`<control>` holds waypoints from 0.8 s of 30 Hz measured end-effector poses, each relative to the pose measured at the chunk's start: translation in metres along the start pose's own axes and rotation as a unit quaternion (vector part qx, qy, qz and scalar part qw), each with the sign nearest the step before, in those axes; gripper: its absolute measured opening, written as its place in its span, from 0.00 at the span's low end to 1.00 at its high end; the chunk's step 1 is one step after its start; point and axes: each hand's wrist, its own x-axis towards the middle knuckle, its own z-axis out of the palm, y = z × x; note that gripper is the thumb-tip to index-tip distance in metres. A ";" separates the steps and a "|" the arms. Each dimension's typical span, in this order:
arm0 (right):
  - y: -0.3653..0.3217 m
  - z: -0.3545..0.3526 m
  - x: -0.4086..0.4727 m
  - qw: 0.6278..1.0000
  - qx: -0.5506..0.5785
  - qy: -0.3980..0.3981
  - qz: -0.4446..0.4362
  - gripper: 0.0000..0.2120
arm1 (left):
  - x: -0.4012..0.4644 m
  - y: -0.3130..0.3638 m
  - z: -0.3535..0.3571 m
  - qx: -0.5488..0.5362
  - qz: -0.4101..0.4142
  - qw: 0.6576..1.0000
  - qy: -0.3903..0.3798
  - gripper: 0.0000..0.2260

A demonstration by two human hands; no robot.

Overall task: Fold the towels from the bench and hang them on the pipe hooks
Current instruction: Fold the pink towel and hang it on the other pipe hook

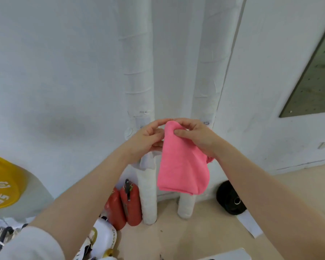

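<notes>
A folded pink towel hangs in front of two white wrapped pipes, the left pipe and the right pipe. My right hand pinches the towel's top fold between thumb and fingers. My left hand has its fingers curled at the towel's top left edge, touching it. A white towel hangs on the left pipe, partly hidden behind my left wrist. No hook is visible; the hands cover that part of the pipes.
Two red fire extinguishers stand on the floor left of the pipes. A black weight plate leans against the wall at right. A yellow plate sits at far left. A white container and bags lie near my left arm.
</notes>
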 end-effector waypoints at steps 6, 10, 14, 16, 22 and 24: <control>-0.047 0.004 0.083 0.996 -0.052 0.027 -0.072 0.11 | 0.045 0.049 -0.069 0.035 0.048 0.997 0.039 0.06; -0.086 0.006 0.138 0.989 -0.051 0.071 -0.121 0.08 | 0.079 0.089 -0.112 0.168 0.150 0.964 0.144 0.04; -0.129 0.012 0.182 0.977 -0.027 0.113 -0.181 0.07 | 0.105 0.135 -0.144 0.206 0.219 0.940 0.163 0.04; -0.151 0.012 0.201 0.966 -0.019 0.147 -0.212 0.06 | 0.118 0.158 -0.156 0.233 0.253 0.923 0.171 0.04; -0.223 0.000 0.248 0.921 -0.025 0.238 -0.308 0.05 | 0.152 0.231 -0.183 0.259 0.360 0.863 0.244 0.07; -0.249 -0.005 0.262 0.907 -0.040 0.249 -0.337 0.05 | 0.162 0.253 -0.192 0.264 0.386 0.842 0.268 0.07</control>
